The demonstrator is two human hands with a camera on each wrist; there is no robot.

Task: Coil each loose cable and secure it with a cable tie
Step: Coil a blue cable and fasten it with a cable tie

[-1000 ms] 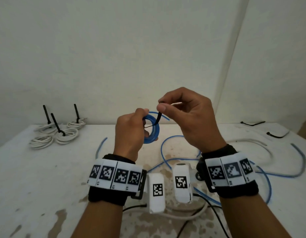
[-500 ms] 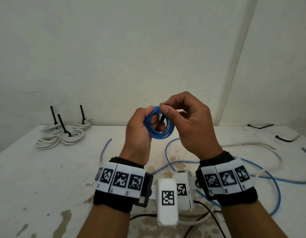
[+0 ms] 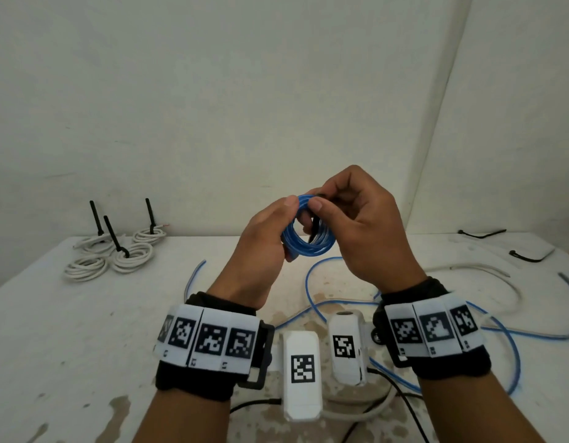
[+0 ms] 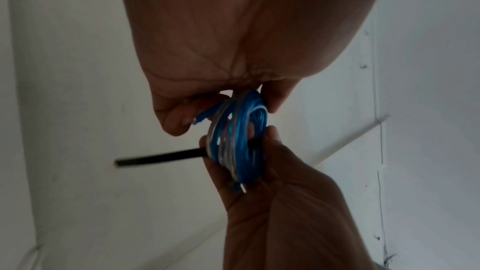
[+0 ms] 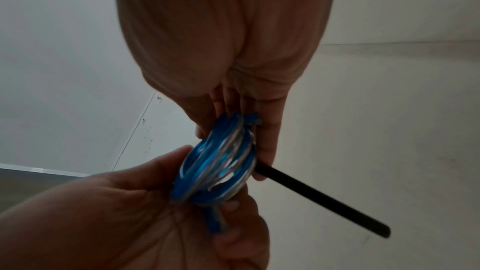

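Head view: both hands (image 3: pixel 261 241) (image 3: pixel 363 231) grip blue coil (image 3: pixel 308 238) above table (image 3: pixel 53 330).

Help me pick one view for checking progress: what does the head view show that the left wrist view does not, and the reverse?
Only the head view shows the table, four coiled white cables at far left, at least three with black ties sticking up, loose blue cable and spare ties at right.

Only the left wrist view shows the black tie's tail poking out past the coil, and a bare cut cable end.

Both show the left hand gripping the blue coil while the right hand works the tie.
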